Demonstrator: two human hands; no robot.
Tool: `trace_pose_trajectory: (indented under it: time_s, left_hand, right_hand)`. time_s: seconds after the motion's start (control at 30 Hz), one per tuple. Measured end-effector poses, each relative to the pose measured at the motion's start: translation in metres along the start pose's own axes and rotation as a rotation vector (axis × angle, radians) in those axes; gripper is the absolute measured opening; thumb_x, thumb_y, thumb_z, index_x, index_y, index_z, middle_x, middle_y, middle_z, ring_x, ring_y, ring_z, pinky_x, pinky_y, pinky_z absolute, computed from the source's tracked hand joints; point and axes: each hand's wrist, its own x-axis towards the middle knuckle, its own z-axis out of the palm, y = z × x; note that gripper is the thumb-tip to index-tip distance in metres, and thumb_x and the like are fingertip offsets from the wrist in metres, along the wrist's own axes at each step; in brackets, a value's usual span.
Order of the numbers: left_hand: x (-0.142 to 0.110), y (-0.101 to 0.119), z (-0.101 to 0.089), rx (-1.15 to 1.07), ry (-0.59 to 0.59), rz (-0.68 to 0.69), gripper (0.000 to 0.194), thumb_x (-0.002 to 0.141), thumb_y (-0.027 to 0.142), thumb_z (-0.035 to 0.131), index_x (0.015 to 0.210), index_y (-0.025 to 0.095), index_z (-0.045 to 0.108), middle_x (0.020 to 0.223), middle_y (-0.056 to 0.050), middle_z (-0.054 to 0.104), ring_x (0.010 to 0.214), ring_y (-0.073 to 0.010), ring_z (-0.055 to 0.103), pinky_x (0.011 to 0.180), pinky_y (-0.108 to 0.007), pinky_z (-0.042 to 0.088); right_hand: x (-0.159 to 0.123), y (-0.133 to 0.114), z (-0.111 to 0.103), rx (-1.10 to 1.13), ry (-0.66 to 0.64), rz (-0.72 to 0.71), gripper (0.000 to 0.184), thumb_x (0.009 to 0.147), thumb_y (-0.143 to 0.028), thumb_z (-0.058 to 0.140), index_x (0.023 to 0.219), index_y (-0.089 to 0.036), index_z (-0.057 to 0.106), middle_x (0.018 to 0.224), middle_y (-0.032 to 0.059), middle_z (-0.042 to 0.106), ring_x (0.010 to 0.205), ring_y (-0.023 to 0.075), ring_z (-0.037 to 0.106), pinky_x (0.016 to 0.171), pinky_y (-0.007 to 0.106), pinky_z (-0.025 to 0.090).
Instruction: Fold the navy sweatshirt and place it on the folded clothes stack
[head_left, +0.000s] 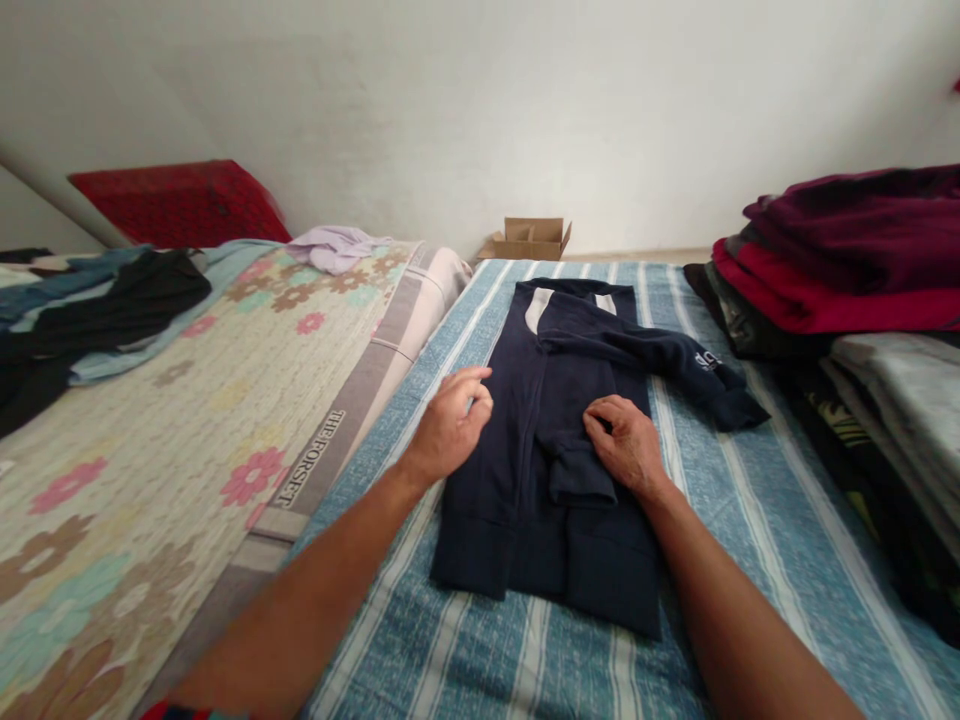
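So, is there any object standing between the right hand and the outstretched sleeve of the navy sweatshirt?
Nothing visible does. The right hand rests on the navy sweatshirt, and the outstretched sleeve lies just beyond it. The folded clothes are farther to the right.

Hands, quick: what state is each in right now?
Left hand: half-open, empty, by the navy long-sleeved top.
Right hand: curled on it; grip can't be told.

"THE FORSET" on the left mattress's grey border (311, 455)
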Motion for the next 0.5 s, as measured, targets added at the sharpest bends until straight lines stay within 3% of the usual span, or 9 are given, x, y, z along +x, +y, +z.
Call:
trace_pose_trajectory:
  time_s: [0.1,0.2,0.3,0.4,0.5]
  left_hand:
    - [0.015,-0.026,-0.01,0.248,0.005,-0.091,0.017,0.084,0.012,0.045,0.068,0.017,0.048,0.103,-0.012,0.062,0.108,-0.023,0.054,0.099,-0.046,0.04]
    - [0.008,-0.024,-0.011,0.295,-0.043,-0.082,0.011,0.077,0.004,0.05,0.081,0.014,0.053,0.1,-0.013,0.062,0.108,-0.0279,0.053,0.098,-0.051,0.04]
    - [-0.012,0.007,-0.001,0.145,-0.168,0.102,0.027,0.079,0.008,0.052,0.105,0.015,0.054,0.113,-0.012,0.06,0.109,-0.0238,0.054,0.096,-0.043,0.045]
    - [-0.028,0.045,0.016,-0.069,-0.289,0.341,0.024,0.083,0.014,0.053,0.106,0.016,0.056,0.117,-0.009,0.061,0.116,-0.0193,0.051,0.1,-0.037,0.043]
    - [-0.034,0.066,0.033,-0.111,-0.356,0.472,0.019,0.08,0.016,0.057,0.099,0.013,0.059,0.12,-0.012,0.059,0.119,-0.0209,0.049,0.103,-0.036,0.04]
  right_hand:
    - [0.0,0.0,0.0,0.004,0.003,-0.002,0.017,0.082,-0.023,0.051,0.074,-0.022,0.066,0.087,0.0033,0.066,0.084,0.0184,0.058,0.077,0.03,0.043]
    - [-0.001,0.001,0.0,0.011,-0.003,-0.004,0.017,0.082,-0.023,0.05,0.074,-0.022,0.066,0.087,0.0035,0.066,0.084,0.0186,0.058,0.078,0.031,0.044]
    - [-0.001,0.002,0.002,0.015,-0.004,0.0,0.017,0.081,-0.023,0.05,0.074,-0.022,0.065,0.087,0.0036,0.066,0.084,0.0188,0.058,0.079,0.031,0.044]
    - [0.0,0.003,0.002,0.039,0.0,0.004,0.017,0.081,-0.024,0.051,0.074,-0.022,0.065,0.086,0.004,0.066,0.084,0.0191,0.059,0.08,0.032,0.044]
    - [0.0,0.001,-0.004,0.167,-0.001,0.028,0.016,0.082,-0.025,0.051,0.077,-0.02,0.065,0.085,0.0046,0.066,0.084,0.0188,0.06,0.08,0.033,0.046]
